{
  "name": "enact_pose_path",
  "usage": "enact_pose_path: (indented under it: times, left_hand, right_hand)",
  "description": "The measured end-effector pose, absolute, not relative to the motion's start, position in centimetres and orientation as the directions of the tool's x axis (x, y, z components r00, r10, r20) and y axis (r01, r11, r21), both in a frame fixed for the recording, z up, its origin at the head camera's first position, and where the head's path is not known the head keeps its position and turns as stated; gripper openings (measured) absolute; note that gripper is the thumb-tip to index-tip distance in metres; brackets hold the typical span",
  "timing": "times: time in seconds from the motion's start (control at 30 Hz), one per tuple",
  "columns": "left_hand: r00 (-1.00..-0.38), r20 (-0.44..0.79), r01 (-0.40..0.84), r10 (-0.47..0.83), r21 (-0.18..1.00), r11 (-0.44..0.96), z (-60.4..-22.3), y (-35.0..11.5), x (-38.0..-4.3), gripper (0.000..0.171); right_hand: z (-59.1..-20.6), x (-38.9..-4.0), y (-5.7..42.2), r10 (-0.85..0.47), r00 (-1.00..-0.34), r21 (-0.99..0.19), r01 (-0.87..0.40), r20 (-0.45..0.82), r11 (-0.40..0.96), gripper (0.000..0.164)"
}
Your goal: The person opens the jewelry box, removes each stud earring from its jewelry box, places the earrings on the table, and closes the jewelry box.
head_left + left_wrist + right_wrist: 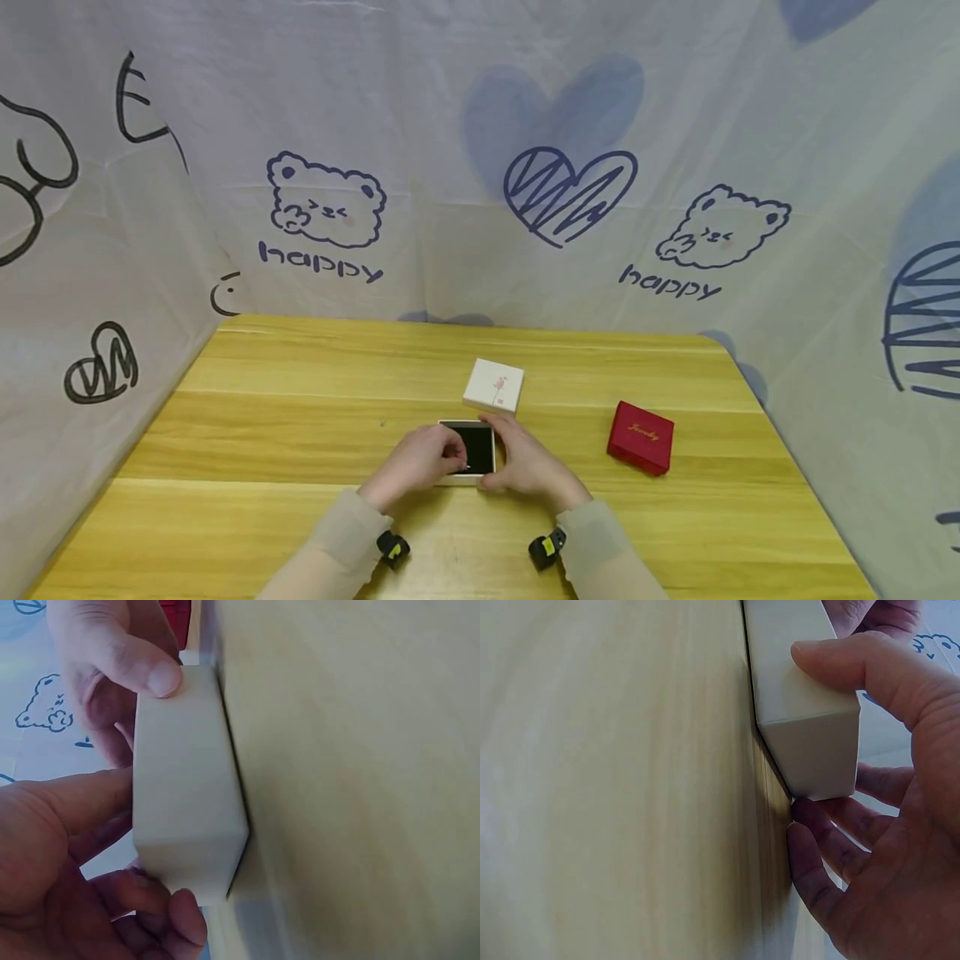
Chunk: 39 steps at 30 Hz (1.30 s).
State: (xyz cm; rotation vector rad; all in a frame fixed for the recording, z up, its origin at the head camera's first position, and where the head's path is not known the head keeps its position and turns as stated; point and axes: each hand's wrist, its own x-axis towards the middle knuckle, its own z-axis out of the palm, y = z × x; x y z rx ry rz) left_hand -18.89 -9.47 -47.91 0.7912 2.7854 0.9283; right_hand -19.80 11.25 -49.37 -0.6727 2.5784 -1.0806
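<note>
Watching from my station, I have the white box (184, 765) sitting flat on the wooden table (262, 442), around its middle from left to right, its dark insert (481, 450) facing up; I take that placement to suit work from above. The right hand (531, 463) grips the box's right end: the thumb (829, 661) presses the near wall while the fingers bend around towards the far side, a hold I read as steadying it against sliding. The left hand (422, 458) leans over the left part, its fingertips gathered low at the dark insert. A tiny pale speck (468, 467) shows at those tips, but I cannot tell whether they pinch it, nor what it is. Just beyond, on the far side, lies a printed white square (493, 383), probably the matching lid, set close by yet out of the hands' working space. Off to the right, well apart from both hands, I see a red box (640, 439) with gold lettering; lying there, it leaves room around the white one.
</note>
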Motion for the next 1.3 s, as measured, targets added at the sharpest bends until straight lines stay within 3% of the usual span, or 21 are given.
enact_pose_path:
  times: [0.57, 0.87, 1.3]
  left_hand:
    - [-0.876, 0.072, 0.394, 0.477, 0.678, 0.621, -47.0, -11.1, -19.2, 0.016]
    - [-0.905, 0.111, 0.369, 0.411, 0.685, 0.628, -47.1, -14.3, -19.7, 0.013]
    - [-0.958, 0.062, 0.246, 0.280, 0.683, 0.688, -47.4, -19.3, -20.8, 0.008]
  right_hand:
    - [-49.4, -19.9, 11.1, -0.507, -0.861, -0.714, -0.327, -0.044, 0.619, 0.093]
    - [-49.5, -19.9, 11.1, -0.504, -0.863, -0.716, -0.325, -0.043, 0.618, 0.094]
    - [-49.3, -19.9, 11.1, -0.504, -0.862, -0.723, -0.309, -0.062, 0.618, 0.094]
